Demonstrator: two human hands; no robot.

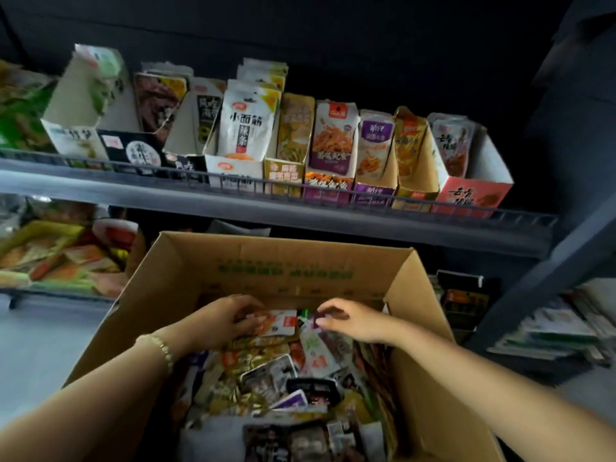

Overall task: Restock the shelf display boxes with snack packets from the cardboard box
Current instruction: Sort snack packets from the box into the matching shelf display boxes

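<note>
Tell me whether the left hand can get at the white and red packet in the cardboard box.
Probably yes. The left hand has its fingers on the white and red packet, which lies on top of the pile; the right hand pinches a purple packet beside it, not over it.

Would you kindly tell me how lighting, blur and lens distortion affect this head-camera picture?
Head view: dim, the back wall almost black; wide-angle bend bows the shelf rail; the left-end display box is smeared, the middle white packet reads sharp; left hand gripping a red-and-white packet and right hand pinching a purple packet look soft.
</note>
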